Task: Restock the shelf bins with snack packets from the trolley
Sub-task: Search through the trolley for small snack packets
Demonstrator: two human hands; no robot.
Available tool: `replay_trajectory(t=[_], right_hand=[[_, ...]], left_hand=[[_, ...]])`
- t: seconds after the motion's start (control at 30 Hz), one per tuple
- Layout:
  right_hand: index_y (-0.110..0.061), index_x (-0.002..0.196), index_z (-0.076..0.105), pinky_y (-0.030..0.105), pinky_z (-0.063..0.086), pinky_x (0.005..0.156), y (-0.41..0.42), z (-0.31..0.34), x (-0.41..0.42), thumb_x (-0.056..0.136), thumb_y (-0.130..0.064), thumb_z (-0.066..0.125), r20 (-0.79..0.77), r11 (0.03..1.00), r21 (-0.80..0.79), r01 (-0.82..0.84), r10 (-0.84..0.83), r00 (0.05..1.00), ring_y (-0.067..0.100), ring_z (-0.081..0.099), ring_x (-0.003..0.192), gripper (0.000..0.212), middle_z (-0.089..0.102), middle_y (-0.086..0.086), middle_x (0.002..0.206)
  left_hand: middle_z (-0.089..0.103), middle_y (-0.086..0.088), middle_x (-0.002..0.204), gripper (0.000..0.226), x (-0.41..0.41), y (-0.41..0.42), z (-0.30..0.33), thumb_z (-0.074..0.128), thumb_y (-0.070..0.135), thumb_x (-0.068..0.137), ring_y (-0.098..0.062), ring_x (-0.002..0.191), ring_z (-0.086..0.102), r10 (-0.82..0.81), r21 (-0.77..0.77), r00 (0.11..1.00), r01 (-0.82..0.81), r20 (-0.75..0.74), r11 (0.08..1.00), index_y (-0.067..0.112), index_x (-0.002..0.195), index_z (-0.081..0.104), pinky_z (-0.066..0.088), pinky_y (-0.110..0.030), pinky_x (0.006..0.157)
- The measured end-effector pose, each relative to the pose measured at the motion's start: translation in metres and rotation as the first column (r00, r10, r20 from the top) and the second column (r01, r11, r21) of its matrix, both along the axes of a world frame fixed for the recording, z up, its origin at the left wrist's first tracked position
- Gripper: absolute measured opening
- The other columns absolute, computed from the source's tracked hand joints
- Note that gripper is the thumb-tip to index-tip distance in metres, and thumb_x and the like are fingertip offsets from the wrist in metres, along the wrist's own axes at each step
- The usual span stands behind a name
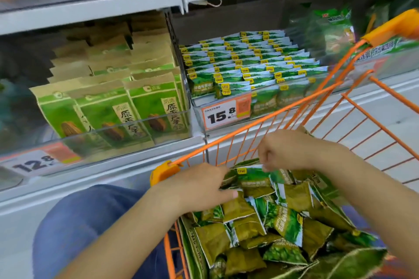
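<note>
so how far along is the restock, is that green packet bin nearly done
Looks well along: the bin above the 15.8 price tag already holds tidy rows of green snack packets, with little room left at the front. In hand: the right hand pinches a green packet in the orange trolley, and the left hand reaches in beside it. Left: a loose pile of packets in the trolley.

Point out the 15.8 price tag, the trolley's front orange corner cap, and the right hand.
15.8 price tag (pixel 223 116): head view, on the digits.
orange corner cap (pixel 162 171): head view, cap's middle.
right hand (pixel 284 150): head view, back of hand.
</note>
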State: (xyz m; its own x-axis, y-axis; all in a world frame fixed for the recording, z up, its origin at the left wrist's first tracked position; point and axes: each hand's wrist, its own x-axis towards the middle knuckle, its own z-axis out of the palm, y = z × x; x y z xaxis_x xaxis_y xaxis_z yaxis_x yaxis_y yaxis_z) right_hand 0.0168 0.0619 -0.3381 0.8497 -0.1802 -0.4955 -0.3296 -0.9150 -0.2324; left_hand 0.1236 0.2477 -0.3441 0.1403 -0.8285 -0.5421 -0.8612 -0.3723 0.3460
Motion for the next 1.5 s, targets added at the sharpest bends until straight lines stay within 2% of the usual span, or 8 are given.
replay_trajectory(t=[0.17,0.43,0.57,0.63,0.73,0.9,1.07,1.5], right_hand=[[-0.018,0.076,0.067,0.017,0.047,0.064,-0.012,0.046,-0.021,0.085,-0.013,0.070,-0.066,0.744,0.633,0.212,-0.221,0.973,0.003,0.066,0.069,0.011,0.069,-0.007,0.068],[-0.011,0.077,0.069,0.016,0.048,0.063,-0.002,0.067,-0.024,0.083,-0.007,0.068,0.150,0.641,0.756,0.134,-0.368,0.918,0.009,0.067,0.065,0.007,0.070,0.005,0.067],[-0.012,0.078,0.071,0.016,0.049,0.062,0.003,0.076,-0.022,0.077,-0.023,0.068,0.440,0.578,0.816,0.007,-0.629,0.640,0.008,0.066,0.065,0.012,0.071,0.001,0.068],[-0.017,0.081,0.070,0.030,0.052,0.068,-0.004,0.067,-0.021,0.085,-0.037,0.066,0.627,0.745,0.658,0.111,-0.623,0.467,0.016,0.067,0.074,0.021,0.072,0.001,0.077],[-0.028,0.093,0.067,0.034,0.047,0.067,-0.016,0.052,-0.023,0.092,-0.047,0.050,0.775,0.940,-0.042,0.338,-0.183,0.605,0.019,0.064,0.088,0.026,0.069,-0.005,0.089],[-0.029,0.113,0.063,0.033,0.050,0.072,-0.017,0.043,-0.022,0.098,-0.045,0.041,0.641,0.960,-0.124,0.253,-0.117,0.759,0.017,0.061,0.094,0.031,0.066,-0.004,0.102],[-0.026,0.116,0.062,0.033,0.049,0.074,-0.019,0.042,-0.021,0.099,-0.045,0.040,0.625,0.968,-0.102,0.231,-0.118,0.771,0.017,0.059,0.094,0.034,0.066,-0.002,0.102],[-0.023,0.111,0.063,0.034,0.050,0.078,-0.019,0.043,-0.020,0.100,-0.043,0.039,0.617,0.972,-0.126,0.197,-0.079,0.783,0.020,0.060,0.093,0.034,0.066,0.001,0.099]], left_hand=[[0.044,0.006,0.146,0.083,0.002,-0.001,0.007,0.054,0.069,0.081,-0.011,0.123,0.051,0.121,-0.042,0.955,-0.137,-0.272,0.990,0.035,0.148,0.021,0.044,-0.031,0.102],[0.068,0.016,0.075,0.020,-0.009,-0.008,0.052,0.068,0.031,0.075,0.003,0.071,0.060,0.176,-0.244,0.600,-0.551,-0.781,0.798,0.020,0.092,0.067,0.044,-0.012,0.067],[0.059,-0.002,0.067,0.017,0.007,-0.020,0.091,0.078,0.023,0.078,-0.009,0.061,0.052,0.199,-0.489,0.846,-0.461,-0.495,0.740,0.011,0.081,0.067,0.038,-0.022,0.056],[0.060,0.004,0.067,0.020,0.026,-0.034,0.109,0.080,0.029,0.075,-0.003,0.060,0.051,0.314,-0.673,0.914,-0.401,-0.255,0.621,0.017,0.078,0.065,0.036,-0.019,0.055],[0.069,0.000,0.091,0.022,0.053,-0.062,0.122,0.073,0.030,0.079,-0.016,0.088,0.063,0.459,-0.774,0.876,-0.185,0.150,0.605,0.022,0.096,0.060,0.046,-0.028,0.074],[0.064,-0.019,0.109,0.034,0.076,-0.110,0.107,0.056,0.016,0.088,-0.041,0.100,0.060,0.379,-0.494,0.647,-0.004,0.661,0.869,0.011,0.120,0.050,0.043,-0.040,0.070],[0.057,-0.009,0.084,0.006,0.089,-0.139,0.098,0.054,0.007,0.085,-0.031,0.076,0.058,0.274,-0.275,0.612,-0.095,0.742,0.957,0.008,0.090,0.058,0.041,-0.035,0.065],[0.042,0.000,0.065,0.025,0.127,-0.172,0.076,0.069,0.016,0.087,-0.017,0.058,0.042,-0.007,0.087,0.711,-0.076,0.703,0.993,0.010,0.075,0.048,0.037,-0.031,0.056]])
